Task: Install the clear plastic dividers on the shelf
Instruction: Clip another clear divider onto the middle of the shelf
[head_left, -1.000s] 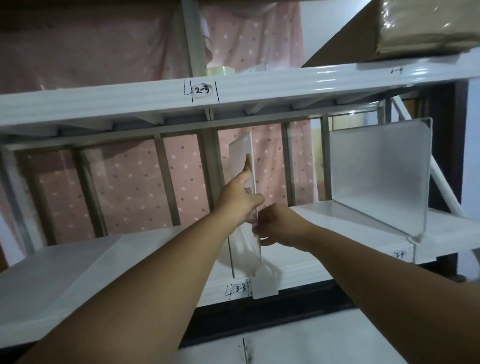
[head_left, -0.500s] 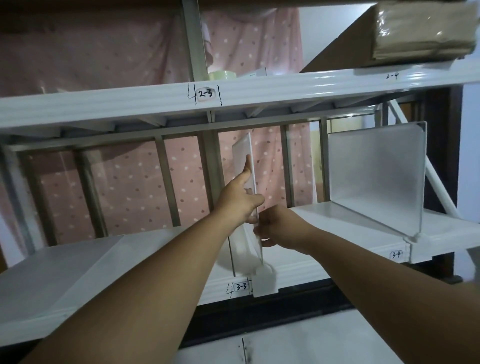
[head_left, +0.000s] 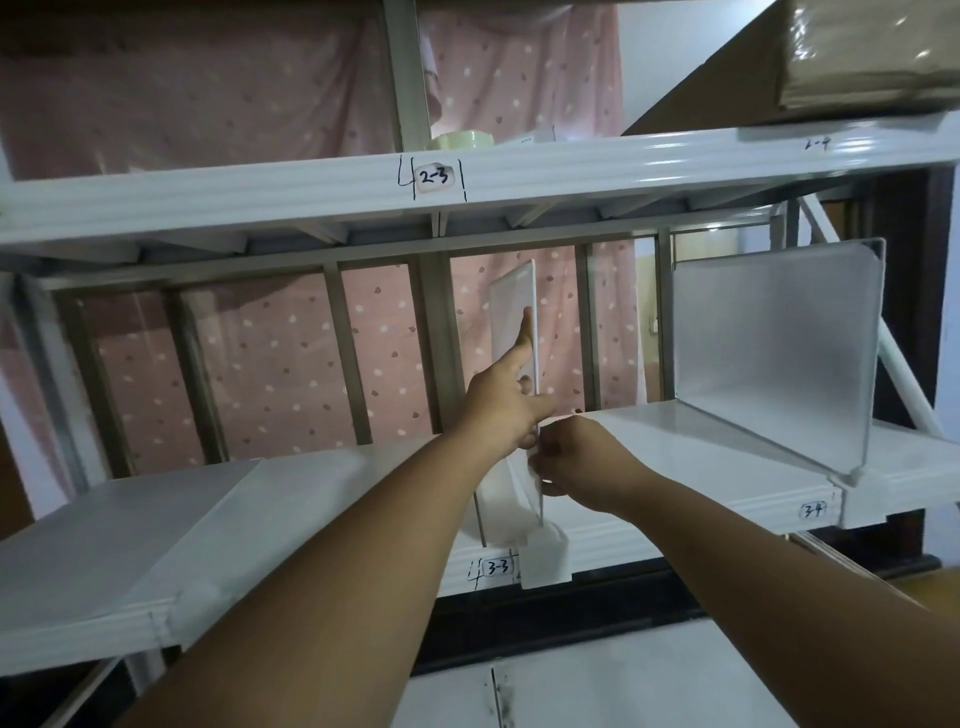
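A clear divider (head_left: 514, 322) stands upright, edge-on, at the frame's centre on the white shelf (head_left: 675, 467), its clip (head_left: 543, 564) hooked over the front lip beside the "3-3" label (head_left: 497, 567). The left hand (head_left: 501, 400) lies against the divider's left face, index finger stretched up toward 12 o'clock, thumb across its front edge. The right hand (head_left: 576, 457) pinches that edge lower down; its fingertips are hidden, so I cannot tell how they close. A 2nd divider (head_left: 774, 353) stands installed at 3 o'clock, near the "3-4" label (head_left: 813, 510).
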